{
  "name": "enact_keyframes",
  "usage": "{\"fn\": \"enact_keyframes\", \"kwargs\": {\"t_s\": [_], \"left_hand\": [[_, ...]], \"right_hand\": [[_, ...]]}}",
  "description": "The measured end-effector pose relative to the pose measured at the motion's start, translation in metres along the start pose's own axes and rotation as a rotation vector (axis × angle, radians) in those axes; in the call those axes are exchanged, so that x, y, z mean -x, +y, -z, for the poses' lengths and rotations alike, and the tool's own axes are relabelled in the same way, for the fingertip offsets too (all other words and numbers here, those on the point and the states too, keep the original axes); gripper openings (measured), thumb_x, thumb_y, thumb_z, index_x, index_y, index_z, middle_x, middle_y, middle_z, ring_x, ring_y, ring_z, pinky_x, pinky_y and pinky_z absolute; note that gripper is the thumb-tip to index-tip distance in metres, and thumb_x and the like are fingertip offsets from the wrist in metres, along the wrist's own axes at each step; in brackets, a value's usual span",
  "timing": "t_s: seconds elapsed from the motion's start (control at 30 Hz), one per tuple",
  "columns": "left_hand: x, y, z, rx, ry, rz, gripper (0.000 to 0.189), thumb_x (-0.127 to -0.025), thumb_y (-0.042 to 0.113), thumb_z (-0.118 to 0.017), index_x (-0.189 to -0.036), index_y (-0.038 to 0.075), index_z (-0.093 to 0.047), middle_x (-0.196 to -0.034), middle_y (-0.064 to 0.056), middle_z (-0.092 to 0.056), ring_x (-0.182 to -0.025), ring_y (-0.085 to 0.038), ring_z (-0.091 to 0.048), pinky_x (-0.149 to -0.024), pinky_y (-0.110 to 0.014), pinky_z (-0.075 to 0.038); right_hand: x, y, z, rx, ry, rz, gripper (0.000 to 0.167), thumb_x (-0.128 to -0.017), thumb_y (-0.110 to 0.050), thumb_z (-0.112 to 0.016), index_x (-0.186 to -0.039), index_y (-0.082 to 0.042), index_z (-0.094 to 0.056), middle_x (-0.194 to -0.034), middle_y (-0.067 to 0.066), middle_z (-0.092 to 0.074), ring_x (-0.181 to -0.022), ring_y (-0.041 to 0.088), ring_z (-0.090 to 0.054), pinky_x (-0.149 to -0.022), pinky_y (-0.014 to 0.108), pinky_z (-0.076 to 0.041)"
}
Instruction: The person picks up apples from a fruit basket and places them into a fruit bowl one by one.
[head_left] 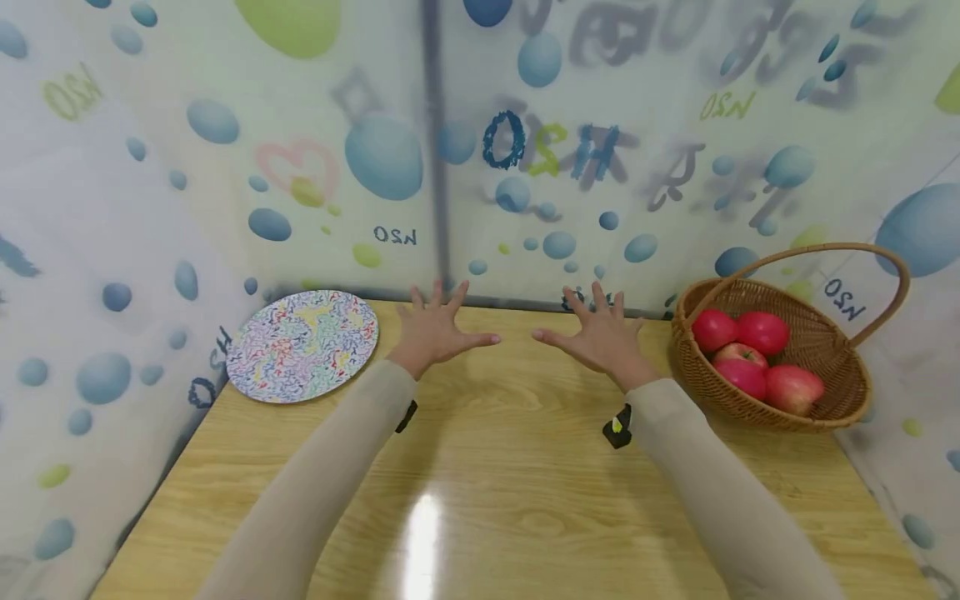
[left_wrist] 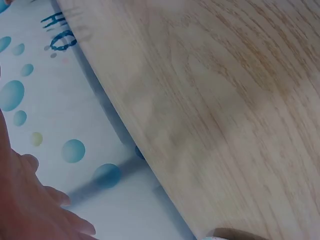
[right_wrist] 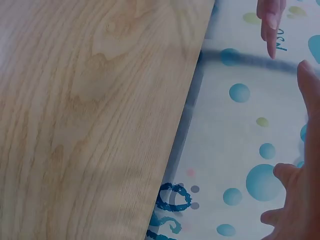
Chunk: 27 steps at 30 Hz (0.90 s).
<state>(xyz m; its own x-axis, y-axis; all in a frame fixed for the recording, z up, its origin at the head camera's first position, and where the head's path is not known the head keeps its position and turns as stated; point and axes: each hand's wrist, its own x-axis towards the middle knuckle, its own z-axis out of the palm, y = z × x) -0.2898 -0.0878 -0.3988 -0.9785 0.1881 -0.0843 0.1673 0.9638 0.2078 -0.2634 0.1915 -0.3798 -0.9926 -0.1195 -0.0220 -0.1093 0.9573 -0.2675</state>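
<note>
Both hands are held out over the far part of a wooden table, fingers spread and nothing in them. The left hand has its thumb pointing right; nearest to it is an oval board or plate with a multicoloured squiggle pattern, at the back left. The right hand points its thumb left, toward the other hand, with a gap between the two. To its right stands a brown wicker basket holding several red apples. In the left wrist view the left hand shows only partly, at the edge.
A pale curtain or sheet with blue and green bubbles and lettering hangs right behind the table's far edge and along both sides. The basket's tall arched handle leans to the right. Light glares on the near tabletop.
</note>
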Motion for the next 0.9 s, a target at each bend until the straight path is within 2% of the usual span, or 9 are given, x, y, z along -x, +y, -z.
{"fn": "enact_keyframes", "kwargs": {"t_s": [0.2, 0.4, 0.5, 0.6, 0.77, 0.9], "left_hand": [[0.003, -0.007, -0.003, 0.061, 0.014, -0.001, 0.114, -0.075, 0.094, -0.044, -0.163, 0.037, 0.001, -0.171, -0.017, 0.003, -0.152, -0.059, 0.001, -0.114, -0.081, -0.012], [0.01, -0.006, -0.011, 0.147, 0.039, -0.04, 0.113, -0.076, 0.095, -0.042, -0.163, 0.037, 0.002, -0.171, -0.018, 0.003, -0.152, -0.057, 0.003, -0.114, -0.081, -0.014], [0.015, -0.001, -0.013, 0.222, 0.043, -0.058, 0.112, -0.078, 0.092, -0.044, -0.162, 0.038, 0.006, -0.171, -0.016, 0.003, -0.154, -0.052, 0.003, -0.116, -0.078, -0.014], [0.02, 0.009, -0.016, 0.304, 0.038, -0.085, 0.112, -0.08, 0.088, -0.048, -0.162, 0.037, 0.009, -0.172, -0.014, 0.002, -0.156, -0.047, 0.004, -0.119, -0.076, -0.012], [0.026, 0.03, -0.019, 0.401, 0.025, -0.148, 0.109, -0.086, 0.08, -0.052, -0.163, 0.031, 0.006, -0.172, -0.014, -0.002, -0.158, -0.043, -0.001, -0.121, -0.072, -0.011], [0.029, 0.047, -0.022, 0.483, 0.041, -0.195, 0.104, -0.089, 0.076, -0.052, -0.164, 0.028, 0.001, -0.172, -0.009, -0.006, -0.158, -0.036, -0.012, -0.124, -0.063, -0.019]], "right_hand": [[0.007, 0.003, -0.003, -0.042, 0.027, 0.05, 0.106, -0.081, -0.088, -0.047, -0.164, -0.029, -0.016, -0.17, 0.022, -0.004, -0.153, 0.056, -0.001, -0.109, 0.085, -0.013], [0.031, 0.013, -0.003, -0.159, 0.152, 0.14, 0.093, -0.088, -0.071, -0.06, -0.161, -0.021, -0.03, -0.167, 0.019, -0.024, -0.153, 0.048, -0.019, -0.115, 0.073, -0.027], [0.047, 0.017, -0.001, -0.242, 0.261, 0.179, 0.083, -0.091, -0.057, -0.068, -0.157, -0.015, -0.039, -0.162, 0.019, -0.034, -0.148, 0.045, -0.033, -0.112, 0.069, -0.035], [0.066, 0.024, 0.002, -0.304, 0.414, 0.202, 0.071, -0.092, -0.044, -0.072, -0.15, -0.012, -0.049, -0.154, 0.018, -0.046, -0.139, 0.044, -0.046, -0.108, 0.066, -0.041], [0.093, 0.047, 0.008, -0.322, 0.655, 0.189, 0.057, -0.089, -0.03, -0.077, -0.14, -0.011, -0.06, -0.142, 0.017, -0.059, -0.131, 0.04, -0.054, -0.105, 0.062, -0.044], [0.109, 0.069, 0.011, -0.314, 0.76, 0.176, 0.053, -0.088, -0.026, -0.078, -0.137, -0.011, -0.064, -0.138, 0.017, -0.063, -0.127, 0.039, -0.056, -0.113, 0.027, -0.041]]}}
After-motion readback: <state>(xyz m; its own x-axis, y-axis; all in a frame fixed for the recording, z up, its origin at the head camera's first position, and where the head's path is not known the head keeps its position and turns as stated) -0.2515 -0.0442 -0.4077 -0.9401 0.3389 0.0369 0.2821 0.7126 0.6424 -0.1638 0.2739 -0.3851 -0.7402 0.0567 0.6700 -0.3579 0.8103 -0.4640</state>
